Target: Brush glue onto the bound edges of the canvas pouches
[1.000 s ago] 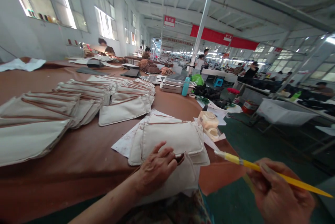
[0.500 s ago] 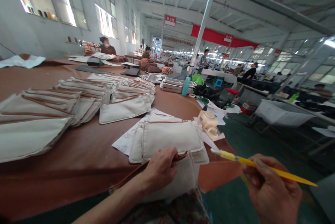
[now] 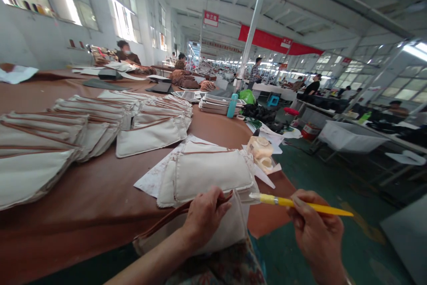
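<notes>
My left hand (image 3: pixel 205 216) is closed on the brown-edged top of a cream fabric pouch (image 3: pixel 230 227), which rests at my lap by the table's front edge. My right hand (image 3: pixel 315 227) pinches a yellow-handled brush (image 3: pixel 283 201); its pale tip points left, close to the pouch's upper right corner. Just beyond my left hand, a small stack of cream pouches (image 3: pixel 213 174) lies on a stained white paper sheet (image 3: pixel 155 176). A cloudy plastic container (image 3: pixel 260 148) with an open mouth stands to the right of that stack.
Rows of overlapping cream pouches (image 3: pixel 96 118) cover the left of the brown-covered table (image 3: pixel 110 191). A blue bottle (image 3: pixel 232 106) and stacked flat pieces (image 3: pixel 216 102) stand farther back. A white bin (image 3: pixel 350 136) is across the aisle. Several people work in the background.
The brush in my right hand has moved left, closer to the pouch. My left hand keeps its hold on the pouch edge. The whole view has shifted slightly.
</notes>
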Available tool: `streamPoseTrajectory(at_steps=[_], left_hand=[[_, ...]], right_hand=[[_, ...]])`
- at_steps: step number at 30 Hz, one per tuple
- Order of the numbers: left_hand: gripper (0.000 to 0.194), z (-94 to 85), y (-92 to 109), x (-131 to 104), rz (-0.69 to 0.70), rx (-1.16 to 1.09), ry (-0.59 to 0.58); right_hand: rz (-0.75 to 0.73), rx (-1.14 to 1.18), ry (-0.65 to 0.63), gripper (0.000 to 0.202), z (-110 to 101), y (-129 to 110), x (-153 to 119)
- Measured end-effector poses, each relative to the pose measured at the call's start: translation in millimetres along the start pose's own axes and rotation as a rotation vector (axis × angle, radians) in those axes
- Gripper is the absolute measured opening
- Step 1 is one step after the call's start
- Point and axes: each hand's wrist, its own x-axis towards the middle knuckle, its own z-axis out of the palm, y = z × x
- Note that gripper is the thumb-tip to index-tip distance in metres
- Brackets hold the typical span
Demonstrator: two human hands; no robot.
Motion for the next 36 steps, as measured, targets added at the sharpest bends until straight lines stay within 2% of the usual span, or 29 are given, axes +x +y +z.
streamPoseTrajectory(at_steps=[3,7,9,13,19,23,26,29,31,33,36], left_hand=[[0.022,-2.6,3,6,-0.057,-0.201,-0.062],[0.020,-5.6,2,11,-0.038,-0.364,-0.129],[0.021,-6.9,3,12,-0.065,-0.414,-0.141],[0.021,-9.4,7,11,-0.076,-0.472,-0.159],[0.021,-9.8,5,10,-0.042,-0.526,-0.138],[0.013,-4.8,3,9,-0.010,-0.456,-0.092],[0.006,-1.7,1,5,0.124,-0.312,0.039],[0.015,-5.8,1,2,0.410,-0.099,0.194],[0.017,-13.1,4,0,0.624,0.055,0.233],[0.014,-21.9,10,-1,0.788,0.182,0.255],[0.015,-32.2,19,-3,0.901,0.281,0.290]], right_hand=[[0.009,-0.078,-0.046,0.019,3,10,4],[0.060,-0.096,-0.104,0.021,10,16,8],[0.038,-0.096,-0.171,0.019,16,18,10],[-0.038,-0.160,-0.299,0.018,27,24,22],[-0.094,-0.187,-0.254,0.016,26,22,32],[-0.136,-0.269,-0.353,0.016,29,17,24],[-0.185,-0.325,-0.337,0.014,28,15,25],[-0.191,-0.291,-0.252,0.015,20,3,33],[-0.155,-0.248,-0.243,0.014,15,-12,37],[-0.141,-0.217,-0.294,0.012,14,-28,39],[-0.221,-0.221,-0.434,0.008,20,-46,37]])
